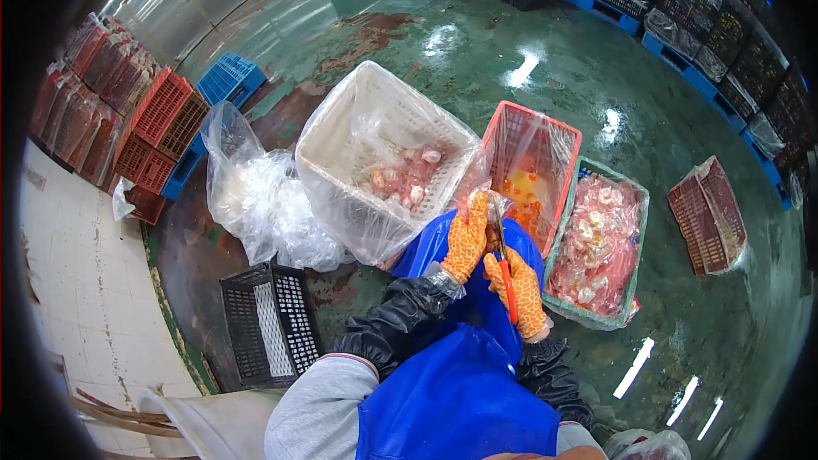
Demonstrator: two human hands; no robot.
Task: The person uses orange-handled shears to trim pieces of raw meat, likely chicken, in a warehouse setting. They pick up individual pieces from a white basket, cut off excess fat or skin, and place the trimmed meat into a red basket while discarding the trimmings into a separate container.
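Observation:
Both my hands wear orange patterned gloves and are close together above my blue apron (460, 392). My left hand (466, 243) is closed around a small piece of pale pinkish meat (479, 196), partly hidden by the fingers. In my right hand (521, 294) is a red-handled cutting tool that looks like scissors (508, 281), its metal blades pointing up beside the left hand. Ahead and left is a white lined crate (375, 77) with pink meat pieces inside. Just beyond my hands, a red lined crate (558, 126) holds orange-yellow lumps. Pink meat fills a green crate (641, 230) to the right.
A heap of clear plastic bags (285, 204) lies left of the white crate, with a black crate (271, 324) nearer me. A dark red crate (707, 217) stands farther right. Stacked crates (158, 132) line the left wall; others stand on blue pallets (673, 55). The green floor looks wet.

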